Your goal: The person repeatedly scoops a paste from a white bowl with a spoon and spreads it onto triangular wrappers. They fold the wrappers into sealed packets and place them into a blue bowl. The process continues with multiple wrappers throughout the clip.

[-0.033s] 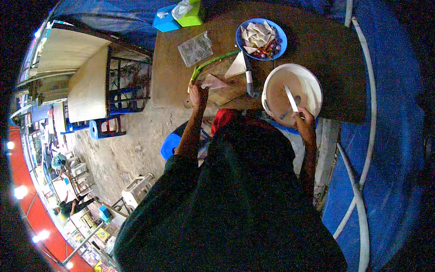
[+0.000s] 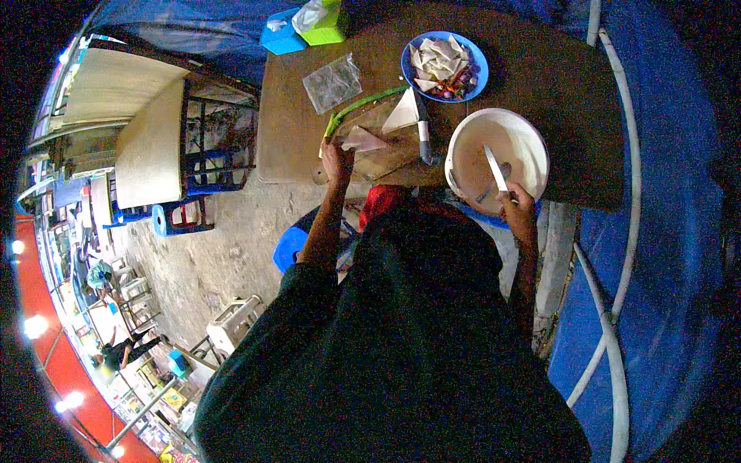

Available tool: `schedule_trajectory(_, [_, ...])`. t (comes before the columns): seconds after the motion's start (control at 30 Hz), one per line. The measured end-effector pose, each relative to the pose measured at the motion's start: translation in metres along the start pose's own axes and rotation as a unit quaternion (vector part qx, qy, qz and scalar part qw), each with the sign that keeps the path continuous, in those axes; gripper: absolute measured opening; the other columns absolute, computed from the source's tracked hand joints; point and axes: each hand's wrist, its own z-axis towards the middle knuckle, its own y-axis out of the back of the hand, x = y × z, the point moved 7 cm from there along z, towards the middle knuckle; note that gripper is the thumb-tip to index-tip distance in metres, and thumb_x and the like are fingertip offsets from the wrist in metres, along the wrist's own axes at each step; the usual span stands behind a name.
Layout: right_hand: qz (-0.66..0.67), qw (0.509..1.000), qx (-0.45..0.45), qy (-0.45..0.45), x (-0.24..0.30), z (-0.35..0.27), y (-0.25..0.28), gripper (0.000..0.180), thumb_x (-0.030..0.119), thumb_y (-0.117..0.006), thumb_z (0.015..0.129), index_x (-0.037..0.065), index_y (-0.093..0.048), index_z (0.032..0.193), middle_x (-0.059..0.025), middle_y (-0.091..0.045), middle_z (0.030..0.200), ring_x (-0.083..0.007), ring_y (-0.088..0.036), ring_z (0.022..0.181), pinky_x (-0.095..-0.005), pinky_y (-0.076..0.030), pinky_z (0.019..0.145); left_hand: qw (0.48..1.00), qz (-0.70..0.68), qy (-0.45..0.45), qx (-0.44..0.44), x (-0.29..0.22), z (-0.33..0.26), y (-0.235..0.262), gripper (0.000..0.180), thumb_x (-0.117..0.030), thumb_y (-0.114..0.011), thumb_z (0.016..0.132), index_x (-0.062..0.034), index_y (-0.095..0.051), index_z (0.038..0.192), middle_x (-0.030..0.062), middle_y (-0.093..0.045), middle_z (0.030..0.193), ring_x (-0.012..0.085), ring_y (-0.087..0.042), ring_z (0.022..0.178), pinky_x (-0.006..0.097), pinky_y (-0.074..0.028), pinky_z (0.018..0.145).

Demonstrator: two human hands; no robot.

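Note:
My left hand point(image 2: 337, 163) is closed around the thick end of a spring onion point(image 2: 363, 103). Its long green stalk curves away to the right across the table. In my right hand point(image 2: 519, 204) is a knife point(image 2: 495, 168), its pale blade pointing up and left over a white bucket point(image 2: 532, 137). Brownish contents and a small dark lump show inside the bucket. Between my hands lie a white triangular piece point(image 2: 401, 113), a pinkish flat piece point(image 2: 363, 140) and a dark-and-white stick-like thing point(image 2: 424, 133) whose kind I cannot make out.
A blue plate point(image 2: 483, 68) at the back holds pale triangular pieces, with reddish-purple bits beside them. A clear plastic bag point(image 2: 332, 83) and blue and green tissue boxes point(image 2: 323, 29) lie farther left on the brown table point(image 2: 556, 85). A metal pole point(image 2: 634, 154) stands right.

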Motion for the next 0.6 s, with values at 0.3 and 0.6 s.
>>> schedule_trajectory(0.3, [0.056, 0.996, 0.003, -0.066, -0.011, -0.020, -0.002, 0.022, 0.016, -0.058, 0.085, 0.002, -0.057, 0.102, -0.0046, -0.061, 0.073, -0.0101, -0.053, 0.052, -0.0251, -0.043, 0.045, 0.994, 0.063, -0.072, -0.051, -0.022, 0.009, 0.010, 0.032, -0.007, -0.070, 0.063, -0.0041, -0.058, 0.092, 0.0142, -0.057, 0.101, 0.0361, -0.053, 0.096, 0.044, -0.043, 0.087])
schedule_trajectory(0.6, [0.008, 0.996, 0.003, -0.086, -0.023, -0.022, -0.004, 0.028, 0.018, -0.059, 0.084, 0.000, -0.055, 0.106, -0.0074, -0.060, 0.073, -0.0125, -0.057, 0.054, -0.0286, -0.045, 0.047, 0.998, -0.045, -0.045, -0.004, -0.022, 0.006, 0.017, 0.018, -0.009, -0.065, 0.071, -0.0044, -0.059, 0.087, 0.0158, -0.060, 0.089, 0.0340, -0.057, 0.087, 0.041, -0.046, 0.076])
